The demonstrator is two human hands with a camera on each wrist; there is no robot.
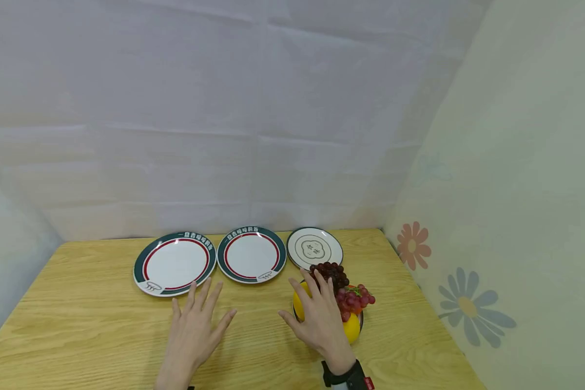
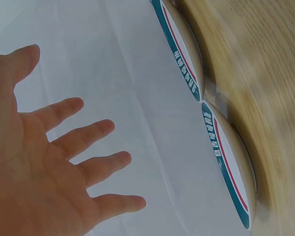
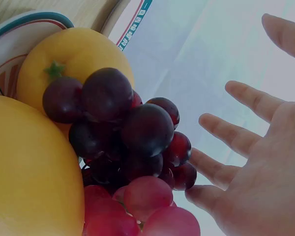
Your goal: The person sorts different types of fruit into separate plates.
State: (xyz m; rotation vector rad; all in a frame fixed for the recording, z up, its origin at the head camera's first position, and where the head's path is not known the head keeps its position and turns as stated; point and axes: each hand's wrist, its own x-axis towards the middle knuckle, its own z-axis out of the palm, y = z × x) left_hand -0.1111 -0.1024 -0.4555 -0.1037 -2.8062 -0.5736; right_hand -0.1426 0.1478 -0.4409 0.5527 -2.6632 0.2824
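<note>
My left hand [image 1: 193, 330] hovers with fingers spread, holding nothing, just in front of the left green-rimmed plate [image 1: 175, 264]. In the left wrist view its palm [image 2: 34, 172] faces the camera, apart from the plates. My right hand [image 1: 319, 317], fingers also spread, is over the fruit bowl [image 1: 363, 319] and hides part of it. Dark purple grapes [image 3: 123, 128], red grapes [image 3: 147, 206] and yellow round fruits [image 3: 29, 172] fill that bowl. In the right wrist view the fingertips overlap the edge of the dark grapes without gripping them.
A second green-rimmed plate [image 1: 251, 255] stands beside the first along the back. Right of it is a smaller white plate [image 1: 313, 245] with a printed centre, behind the bowl. The wooden table [image 1: 88, 319] meets a pale cloth wall [image 1: 200, 162] and a flower-patterned side panel [image 1: 531, 216].
</note>
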